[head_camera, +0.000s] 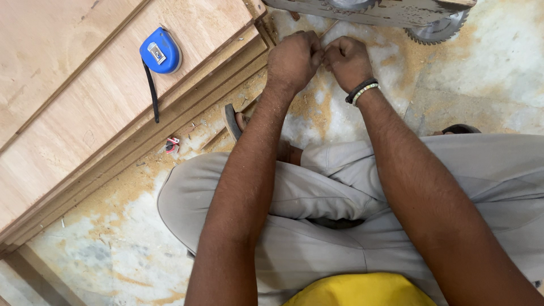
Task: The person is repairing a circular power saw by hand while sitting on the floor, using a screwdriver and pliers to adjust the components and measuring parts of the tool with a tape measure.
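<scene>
Fingers of both hands curled inward, knuckles up, tips hidden; can't tell what they pinch, if anything. Left hand (pixel 294 56) and right hand (pixel 347 61) touch each other at top centre of the frame, just below the grey metal saw body (pixel 368 10). Toothed circular saw blade (pixel 439 31) pokes out beneath that body, upper right, near the right hand but apart from it. Black and white beaded bracelets (pixel 361 90) sit on the right wrist. Under the hands: pale stone floor (pixel 113 243) dusted with sawdust. Sandal (pixel 232 120) shows just left of the left forearm. Stacked plywood sheets (pixel 85 113) fill upper left, with a blue tape measure (pixel 161 52) lying on top, well apart from the hands.
</scene>
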